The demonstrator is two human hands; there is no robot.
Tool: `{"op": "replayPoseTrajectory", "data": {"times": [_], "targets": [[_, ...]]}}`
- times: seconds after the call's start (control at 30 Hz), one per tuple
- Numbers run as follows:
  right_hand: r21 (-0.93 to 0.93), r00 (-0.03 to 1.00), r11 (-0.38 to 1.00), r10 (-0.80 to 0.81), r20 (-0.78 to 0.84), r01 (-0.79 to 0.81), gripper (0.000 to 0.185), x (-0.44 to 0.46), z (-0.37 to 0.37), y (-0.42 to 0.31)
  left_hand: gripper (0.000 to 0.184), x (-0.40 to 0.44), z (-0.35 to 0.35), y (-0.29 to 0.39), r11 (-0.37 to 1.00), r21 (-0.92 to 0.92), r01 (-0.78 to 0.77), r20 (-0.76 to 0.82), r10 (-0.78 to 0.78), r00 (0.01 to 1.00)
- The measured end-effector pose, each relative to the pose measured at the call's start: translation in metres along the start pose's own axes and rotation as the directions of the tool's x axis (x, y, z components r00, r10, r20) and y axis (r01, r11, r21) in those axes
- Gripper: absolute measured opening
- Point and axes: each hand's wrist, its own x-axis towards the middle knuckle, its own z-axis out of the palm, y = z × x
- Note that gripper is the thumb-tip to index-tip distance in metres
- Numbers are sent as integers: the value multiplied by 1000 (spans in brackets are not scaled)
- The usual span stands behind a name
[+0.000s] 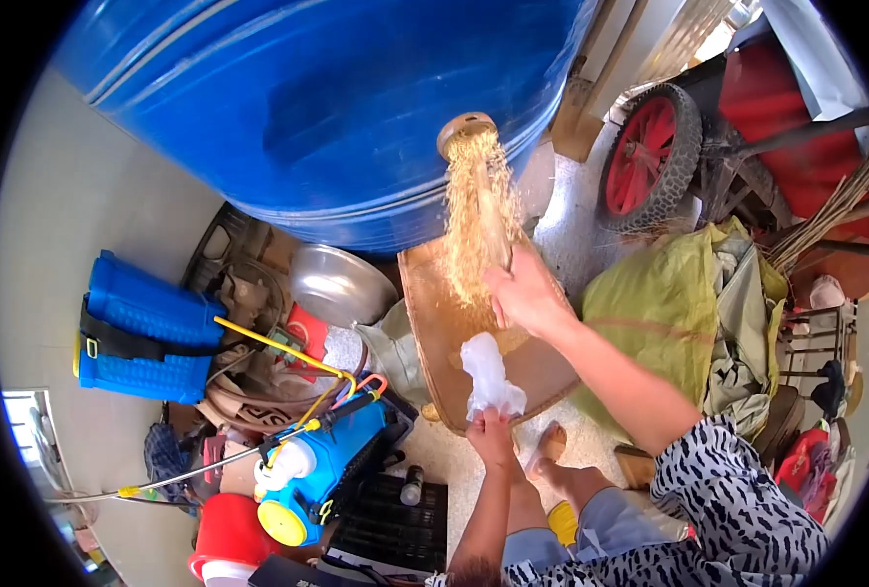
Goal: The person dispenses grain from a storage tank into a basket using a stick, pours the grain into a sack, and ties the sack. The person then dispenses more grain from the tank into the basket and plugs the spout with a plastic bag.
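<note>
Grain (pixel 470 225) pours from a round opening (pixel 466 125) low on the big blue container (pixel 356 98) into a brown, shallow woven tray (pixel 552 382). My right hand (pixel 525 290) is beside the falling grain, closed around a light wooden stick (pixel 494 230) that reaches up into the stream. Below it, my left hand (pixel 491 430) pinches a crumpled white plastic bag (pixel 486 370) over the tray's near part. Some grain lies on the tray beneath the stream.
A metal basin (pixel 342 284) stands left of the tray, near blue sprayers (pixel 151 328) with a yellow wand. A green woven sack (pixel 650 313) is at the right, below a red-rimmed wheel (pixel 650 157). A red bucket (pixel 231 533) sits at lower left.
</note>
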Motion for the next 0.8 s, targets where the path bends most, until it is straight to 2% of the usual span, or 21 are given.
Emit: {"op": "replayPoseTrajectory", "data": {"times": [0.07,0.13,0.23,0.3,0.33,0.37,0.4,0.47,0.5,0.53,0.57,0.63,0.67,0.73,0.77,0.8], "targets": [[-274,948,927,-297,-118,256,24,32,4,-3,20,1,1,1,999,34,13,16,-13,1000],[-588,761,724,-593,-262,362,23,81,11,-8,18,-1,1,1,996,81,-34,31,32,999],[-544,771,770,-556,-311,335,26,132,-2,-14,17,-2,0,-5,999,32,-28,-1,28,1000],[-616,825,769,-454,-337,172,28,134,-11,-14,12,-3,-8,-5,998,66,-12,1,12,1000],[-620,826,765,-456,-332,173,28,127,-13,-4,12,-6,-7,-3,998,60,-10,-2,10,1000],[-644,815,705,-538,-215,296,29,114,-14,12,12,-10,-2,3,998,45,-38,-41,40,998],[-653,783,633,-614,-98,416,30,102,-14,25,20,-11,3,8,997,31,-69,-77,71,995],[-688,791,593,-611,-44,420,33,88,-15,43,19,-8,-1,2,988,75,-137,-49,141,989],[-605,918,748,-390,-70,272,34,63,-13,26,19,-9,1,5,990,76,-119,-73,124,990],[-511,988,855,-143,-67,89,35,36,-12,3,19,-10,2,7,992,80,-100,-97,108,989],[-507,985,856,-155,-72,97,35,23,-13,-5,19,-10,4,8,991,79,-111,-87,118,989],[-265,994,964,3,110,26,35,5,-14,-9,20,-9,4,6,990,87,-107,-80,114,990],[-262,994,965,0,108,29,35,0,-13,-7,21,-7,2,5,991,91,-103,-80,110,991],[-34,996,996,-78,34,80,33,-7,-8,-2,14,-5,-5,-2,989,111,-93,-36,98,995],[-32,996,997,-74,39,75,33,-4,-6,-3,13,-3,-9,-5,988,136,-78,8,78,997],[-118,995,988,-101,8,102,33,1,-5,-11,13,-3,-8,-5,987,140,-76,1,77,997]]}}
